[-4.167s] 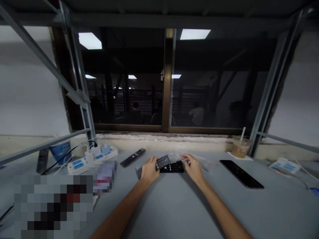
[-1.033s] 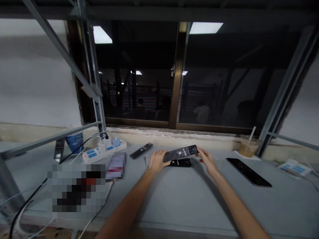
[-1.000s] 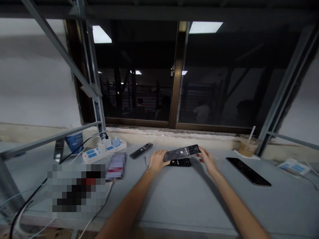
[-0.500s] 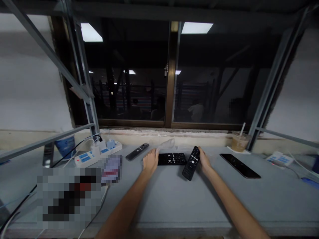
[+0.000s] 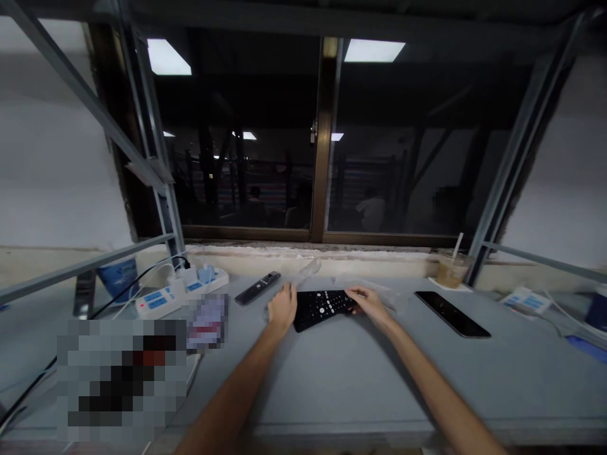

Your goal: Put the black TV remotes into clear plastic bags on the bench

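Two black remotes lie against each other at the middle of the desk, fanned apart at the left. The nearer remote slants down to the left, over part of the farther remote. My right hand pinches their right end, its fingers closed on the nearer one. At their left end, my left hand has its fingers wrapped round the farther remote. Left of that hand lies a third, grey-black remote. Clear plastic wrapping sits behind the hands.
A black phone lies to the right, with an iced drink cup behind it. At the left are a white power strip, cables and a blue container. Metal posts flank the grey desk.
My right hand has moved left and turned the remote it holds from steeply tilted to nearly level, bringing it over the other remote. The view has shifted slightly.
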### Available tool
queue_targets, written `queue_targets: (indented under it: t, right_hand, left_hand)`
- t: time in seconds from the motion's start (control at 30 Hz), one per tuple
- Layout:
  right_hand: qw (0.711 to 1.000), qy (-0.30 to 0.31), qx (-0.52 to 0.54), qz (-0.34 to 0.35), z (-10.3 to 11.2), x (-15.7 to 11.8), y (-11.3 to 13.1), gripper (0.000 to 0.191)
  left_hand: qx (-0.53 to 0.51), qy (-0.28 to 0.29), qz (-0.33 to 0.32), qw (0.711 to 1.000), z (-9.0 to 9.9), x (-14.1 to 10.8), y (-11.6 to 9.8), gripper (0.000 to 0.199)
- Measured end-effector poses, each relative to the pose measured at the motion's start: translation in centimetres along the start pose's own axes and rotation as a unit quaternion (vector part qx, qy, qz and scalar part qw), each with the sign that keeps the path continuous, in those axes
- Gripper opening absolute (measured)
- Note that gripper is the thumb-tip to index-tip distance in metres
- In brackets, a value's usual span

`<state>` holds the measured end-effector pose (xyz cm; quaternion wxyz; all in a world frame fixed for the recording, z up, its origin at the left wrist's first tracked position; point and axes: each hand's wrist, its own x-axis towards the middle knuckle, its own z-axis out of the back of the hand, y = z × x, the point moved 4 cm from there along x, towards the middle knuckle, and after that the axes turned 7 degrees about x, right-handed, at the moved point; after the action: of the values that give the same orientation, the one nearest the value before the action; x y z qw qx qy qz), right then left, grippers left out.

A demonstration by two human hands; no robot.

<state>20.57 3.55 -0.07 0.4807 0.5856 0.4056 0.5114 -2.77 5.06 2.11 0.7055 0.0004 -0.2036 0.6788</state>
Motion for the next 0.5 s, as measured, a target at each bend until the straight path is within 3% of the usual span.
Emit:
queue_targets:
  t: [0.2, 0.5]
  right_hand:
    - [0.989, 0.046, -0.139, 0.017, 0.5, 0.0, -0.1, 0.032]
    - [0.963, 0.057, -0.261, 0.025, 1.6, 0.0, 0.4, 0.032]
  left_hand:
    - [0.0, -0.018, -0.001, 1.0, 0.3, 0.0, -0.2, 0.033]
    - [-0.032, -0.021, -0.084, 0.996, -0.9, 0.2, -0.9, 0.029]
